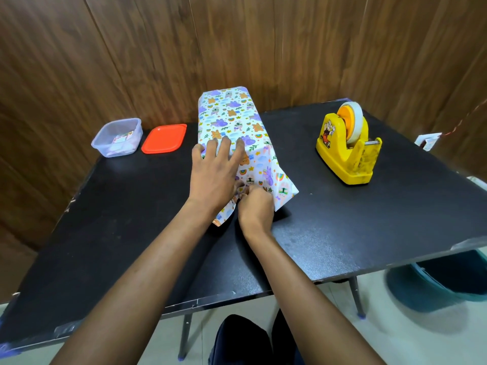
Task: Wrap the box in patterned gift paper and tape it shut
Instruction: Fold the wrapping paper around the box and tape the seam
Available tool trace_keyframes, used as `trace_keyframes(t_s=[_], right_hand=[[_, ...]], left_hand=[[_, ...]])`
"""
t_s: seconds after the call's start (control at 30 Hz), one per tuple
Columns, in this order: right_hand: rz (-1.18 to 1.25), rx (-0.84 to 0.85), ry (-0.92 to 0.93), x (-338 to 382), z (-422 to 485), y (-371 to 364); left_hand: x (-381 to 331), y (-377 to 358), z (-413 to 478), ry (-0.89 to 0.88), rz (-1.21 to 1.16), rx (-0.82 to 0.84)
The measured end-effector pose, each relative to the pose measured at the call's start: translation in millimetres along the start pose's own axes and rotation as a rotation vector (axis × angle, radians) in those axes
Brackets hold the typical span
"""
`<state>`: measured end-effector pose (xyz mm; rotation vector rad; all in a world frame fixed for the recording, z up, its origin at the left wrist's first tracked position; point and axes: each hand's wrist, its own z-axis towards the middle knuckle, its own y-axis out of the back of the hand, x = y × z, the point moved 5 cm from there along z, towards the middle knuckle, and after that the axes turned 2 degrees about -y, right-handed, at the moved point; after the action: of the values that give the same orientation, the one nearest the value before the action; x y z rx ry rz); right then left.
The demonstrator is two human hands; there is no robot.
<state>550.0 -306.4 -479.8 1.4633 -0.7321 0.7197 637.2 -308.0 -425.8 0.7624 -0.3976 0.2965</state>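
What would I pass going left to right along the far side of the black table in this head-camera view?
Clear plastic tub → flat red plastic lid → long box wrapped in patterned gift paper → yellow plastic tape dispenser.

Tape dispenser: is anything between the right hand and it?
Nothing visible blocks it. Only bare table lies between the right hand, pinching the gift paper at its near end, and the tape dispenser; the paper's flared corner sits low beside the hand.

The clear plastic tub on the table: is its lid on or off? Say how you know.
Off. The tub stands open-topped, with a red lid lying flat on the table beside it.
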Motion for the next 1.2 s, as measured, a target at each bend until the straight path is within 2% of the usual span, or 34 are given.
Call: trace_keyframes(t_s=[0.17,0.3,0.47,0.6,0.67,0.73,0.87,0.97,1.07,1.2], right_hand=[[-0.116,-0.029,0.095,3.6,3.5,-2.7],[-0.071,-0.025,0.112,4.5,6.2,-0.4],[-0.218,-0.026,0.193,8.2,10.8,3.4],[-0.185,-0.124,0.215,8.6,9.3,10.7],[-0.186,-0.034,0.19,6.4,11.7,9.8],[-0.371,0.023,0.201,7.5,7.5,10.0],[-0.663,-0.193,0.281,23.9,6.4,24.2],[-0.712,0.012,0.38,23.9,13.0,6.2],[-0.75,-0.029,0.404,28.5,17.5,10.2],[-0.775,0.023,0.429,26.3,13.8,9.0]], left_hand=[[1.4,-1.6,0.9,0.0,-0.026,-0.017],[1.8,-2.2,0.5,0.003,-0.036,-0.03],[2.3,-3.9,1.4,-0.005,-0.031,-0.034],[2.4,-3.2,2.2,-0.023,-0.017,-0.02],[2.4,-1.9,2.4,-0.026,-0.002,-0.015],[2.3,-2.0,2.3,-0.027,-0.001,-0.01],[1.4,-0.7,2.0,-0.029,-0.001,0.004],[2.1,1.0,2.4,-0.027,-0.008,0.005],[2.7,1.0,3.0,-0.026,-0.013,0.016],[2.6,-0.3,2.4,-0.013,-0.01,0.038]])
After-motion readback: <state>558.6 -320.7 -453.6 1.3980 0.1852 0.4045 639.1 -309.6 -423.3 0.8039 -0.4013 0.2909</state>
